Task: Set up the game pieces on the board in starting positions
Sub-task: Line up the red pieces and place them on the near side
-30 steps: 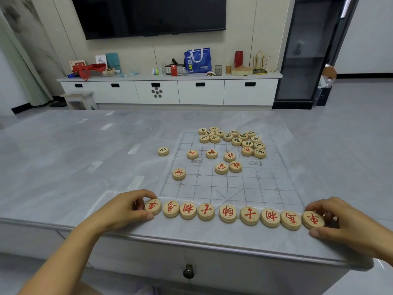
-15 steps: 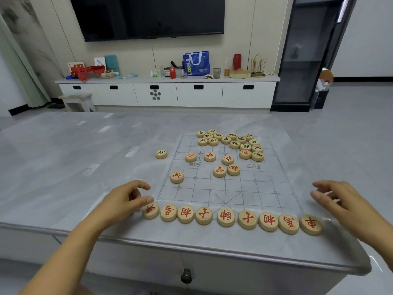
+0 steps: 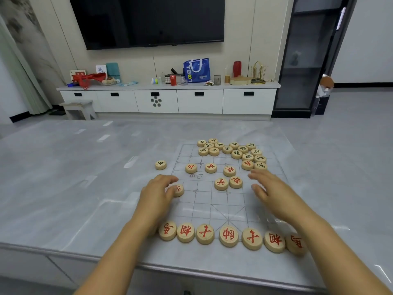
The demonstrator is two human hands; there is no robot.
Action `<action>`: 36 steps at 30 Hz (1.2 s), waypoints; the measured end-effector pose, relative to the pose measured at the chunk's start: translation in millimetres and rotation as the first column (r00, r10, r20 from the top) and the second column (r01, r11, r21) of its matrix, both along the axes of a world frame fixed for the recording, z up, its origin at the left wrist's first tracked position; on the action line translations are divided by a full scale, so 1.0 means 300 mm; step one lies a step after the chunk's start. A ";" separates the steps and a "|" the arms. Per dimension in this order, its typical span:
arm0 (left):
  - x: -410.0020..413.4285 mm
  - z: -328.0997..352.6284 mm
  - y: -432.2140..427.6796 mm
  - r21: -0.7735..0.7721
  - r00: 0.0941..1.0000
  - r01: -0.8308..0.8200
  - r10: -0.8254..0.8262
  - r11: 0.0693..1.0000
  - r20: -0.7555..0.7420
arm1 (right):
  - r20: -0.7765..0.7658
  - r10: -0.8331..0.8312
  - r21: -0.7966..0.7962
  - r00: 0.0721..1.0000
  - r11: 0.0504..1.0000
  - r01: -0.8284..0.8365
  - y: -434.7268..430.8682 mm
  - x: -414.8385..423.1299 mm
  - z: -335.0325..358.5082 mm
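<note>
A clear gridded board (image 3: 219,201) lies on the grey marble table. A row of red-lettered wooden discs (image 3: 228,236) lines its near edge; my forearms hide both ends of the row. My left hand (image 3: 158,193) is at the board's left edge, its fingers curled round a red disc (image 3: 178,190). My right hand (image 3: 268,188) hovers over the right half with straight fingers and holds nothing. Loose red discs (image 3: 221,184) sit mid-board. A pile of mostly black-lettered discs (image 3: 234,151) crowds the far end.
One black-lettered disc (image 3: 160,164) lies off the board to the left. The table's front edge (image 3: 63,251) is close to me. Beyond the table stand a white cabinet (image 3: 168,100) with clutter, a wall TV and a dark glass cupboard (image 3: 308,60).
Both hands left the ends of the near row and moved forward over the board. My left hand now has the red disc at the left edge under its fingers.
</note>
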State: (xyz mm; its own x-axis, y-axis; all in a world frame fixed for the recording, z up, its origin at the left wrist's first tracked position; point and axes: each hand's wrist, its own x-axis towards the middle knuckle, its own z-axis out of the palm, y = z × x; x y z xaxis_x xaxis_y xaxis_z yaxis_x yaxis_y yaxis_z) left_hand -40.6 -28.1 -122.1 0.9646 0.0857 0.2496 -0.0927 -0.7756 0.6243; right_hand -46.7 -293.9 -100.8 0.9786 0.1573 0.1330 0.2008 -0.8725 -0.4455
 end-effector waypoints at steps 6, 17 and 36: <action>0.042 -0.008 -0.039 0.234 0.997 0.074 -0.064 0.969 -0.050 | -0.104 0.101 -0.125 0.989 0.986 -0.114 0.080 0.067 -0.038; 0.056 -0.014 0.001 0.290 0.979 0.191 -0.160 0.938 -0.128 | -0.186 0.069 -0.282 0.980 0.952 -0.120 0.065 0.096 -0.074; 0.314 0.039 -0.382 0.558 0.936 0.347 -0.241 0.753 -0.258 | -0.178 -0.012 -0.081 0.984 0.997 -0.003 -0.131 0.036 -0.028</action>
